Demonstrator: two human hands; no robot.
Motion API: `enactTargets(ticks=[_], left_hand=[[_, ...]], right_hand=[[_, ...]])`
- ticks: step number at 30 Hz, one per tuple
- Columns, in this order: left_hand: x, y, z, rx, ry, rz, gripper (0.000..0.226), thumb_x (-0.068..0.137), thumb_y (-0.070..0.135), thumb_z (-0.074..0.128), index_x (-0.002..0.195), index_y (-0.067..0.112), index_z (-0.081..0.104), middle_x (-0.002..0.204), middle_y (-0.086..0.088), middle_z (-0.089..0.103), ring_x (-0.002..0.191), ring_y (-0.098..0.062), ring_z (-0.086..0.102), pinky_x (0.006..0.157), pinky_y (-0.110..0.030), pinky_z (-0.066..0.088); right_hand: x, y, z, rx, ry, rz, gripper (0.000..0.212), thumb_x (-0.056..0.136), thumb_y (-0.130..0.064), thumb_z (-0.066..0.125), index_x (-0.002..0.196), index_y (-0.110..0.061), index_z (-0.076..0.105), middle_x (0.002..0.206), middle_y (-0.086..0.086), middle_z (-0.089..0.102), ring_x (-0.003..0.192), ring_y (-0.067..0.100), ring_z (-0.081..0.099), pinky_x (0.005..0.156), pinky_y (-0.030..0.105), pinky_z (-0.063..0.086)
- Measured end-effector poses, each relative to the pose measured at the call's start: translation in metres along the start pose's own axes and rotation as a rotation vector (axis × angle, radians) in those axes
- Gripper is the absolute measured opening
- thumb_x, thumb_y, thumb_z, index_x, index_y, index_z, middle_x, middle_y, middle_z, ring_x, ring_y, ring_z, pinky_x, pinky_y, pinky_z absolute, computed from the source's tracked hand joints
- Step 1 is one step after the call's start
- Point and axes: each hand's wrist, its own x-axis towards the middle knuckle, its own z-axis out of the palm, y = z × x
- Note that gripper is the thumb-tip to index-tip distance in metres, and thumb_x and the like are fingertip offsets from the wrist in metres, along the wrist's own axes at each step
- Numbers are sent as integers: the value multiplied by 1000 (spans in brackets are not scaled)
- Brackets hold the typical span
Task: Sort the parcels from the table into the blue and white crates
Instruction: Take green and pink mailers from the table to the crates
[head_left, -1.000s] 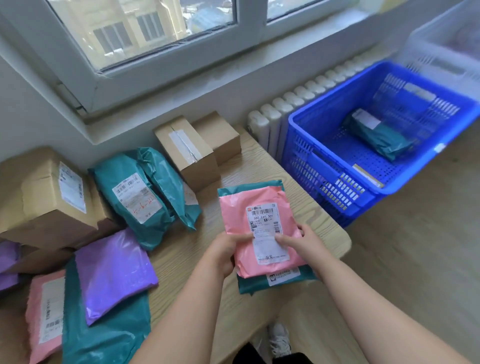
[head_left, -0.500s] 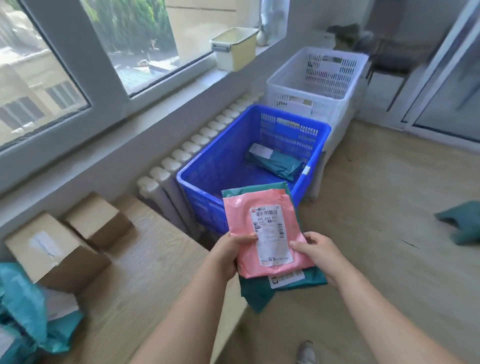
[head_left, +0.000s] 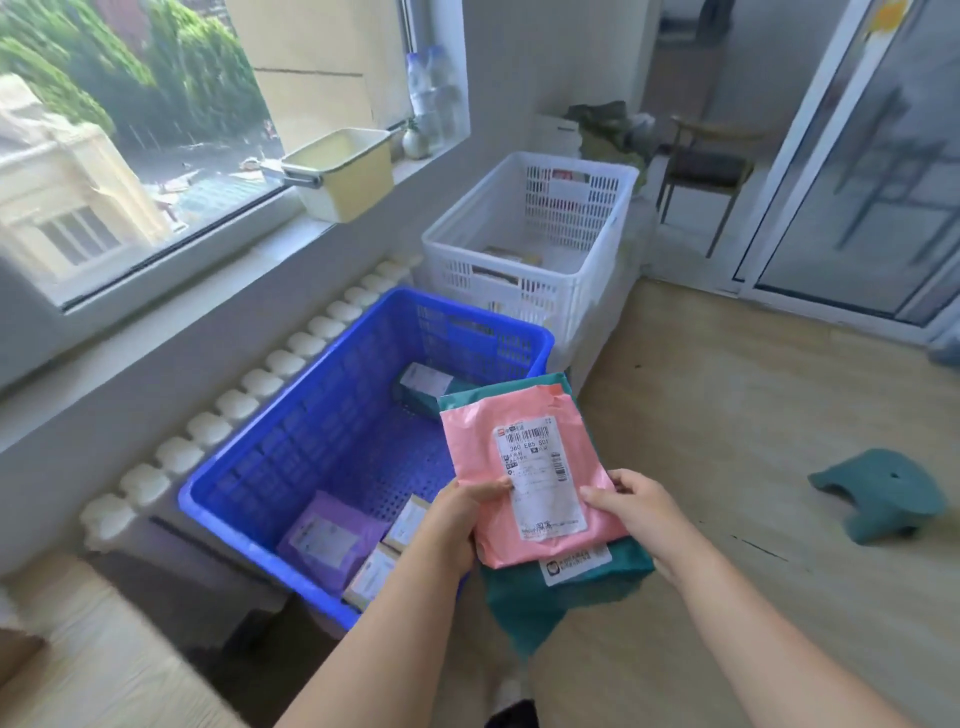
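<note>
While both hands carry a pair of stacked parcels, the head view shows how far the turn away from the worktop (head_left: 104, 660) has gone: a second ago the pair lay over the wood, half a second ago it was at the worktop's edge, and now only a corner of wood shows at the lower left. The pink parcel (head_left: 480, 441) lies label up on a teal parcel (head_left: 566, 582), whose lower end droops below it. The left hand (head_left: 467, 512) clamps the stack's left edge, thumb on the pink film and fingers underneath. The right hand (head_left: 631, 506) grips the right edge in the same way. Neither has let go.

The stack is in the air, just beside the near right corner of the blue crate (head_left: 322, 415), its upper part overlapping the crate's right wall in this view and its drooping end over the floor (head_left: 727, 415). The white crate (head_left: 467, 270) stands just beyond the blue one, against its far end. Inside the blue crate lie a purple parcel (head_left: 327, 535), some small boxes (head_left: 405, 519) and another teal one at the far end (the white crate's contents are too blurred to name).

So the carry looks nearly done and the drop is what remains. Which crate each parcel belongs in cannot be read from here; if they differ, the hands will need to split the pair first.
</note>
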Motion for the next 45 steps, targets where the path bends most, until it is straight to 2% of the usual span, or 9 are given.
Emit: enactTargets(ticks=[4,9,18,23,31,35,39,43,45], left_hand=[[53,31,34,29,-17,-8,64,58,16,79,120,4,65,108,-19,74,103,-39,70,92,-60,53],[150,91,91,56,-29,-51,74,48,22,83,119,8,66,107,-17,75,102,-38,70,92,-60,53],[265,177,196,89,-62,-75,64,56,18,78,118,6,65,108,-18,74,104,-37,70,93,-58,53],[329,217,238,36,-8,-64,37,82,8,75,116,2,65,106,-18,74,101,-36,70,94,-53,54],[416,287,302,-135,133,12,32,85,6,72,115,5,62,107,-21,73,102,-40,69,88,-54,57],[452,326,305,-236,206,91,59,65,11,80,121,6,64,108,-19,74,103,-38,70,92,-58,54],[487,371,291,-261,247,163,32,86,4,71,117,5,63,110,-19,73,103,-38,70,90,-53,56],[526,408,279,-285,267,173,36,87,4,71,122,3,62,109,-19,73,102,-38,71,90,-55,56],[543,425,276,-293,281,164,35,87,6,72,120,4,62,104,-17,75,91,-34,74,76,-48,62]], right_hand=[[54,-25,-23,-2,22,14,19,87,-14,73,105,-11,69,95,4,77,88,22,74,77,32,57],[153,-77,-61,7,79,23,14,87,-12,72,101,-11,69,94,5,76,75,13,71,60,19,51],[278,-153,-136,13,133,23,11,89,-11,70,100,-11,68,91,3,75,71,10,69,52,14,48],[362,-194,-167,-7,79,3,16,90,-17,71,104,-11,67,94,3,75,79,15,72,60,22,52],[502,-278,-204,-69,-145,-54,25,86,-21,76,108,-17,67,98,-2,77,88,14,73,74,27,55],[561,-320,-193,-128,-232,-96,25,87,-20,75,110,-17,67,102,-2,76,92,14,72,78,27,55],[615,-359,-169,-195,-279,-141,25,87,-24,74,111,-20,67,103,-6,75,96,13,71,86,31,56],[665,-391,-145,-242,-312,-165,23,87,-21,74,109,-18,68,98,-5,77,91,11,73,84,31,57],[690,-406,-136,-265,-314,-166,21,87,-17,74,108,-16,68,99,-3,76,91,12,73,83,31,58]])
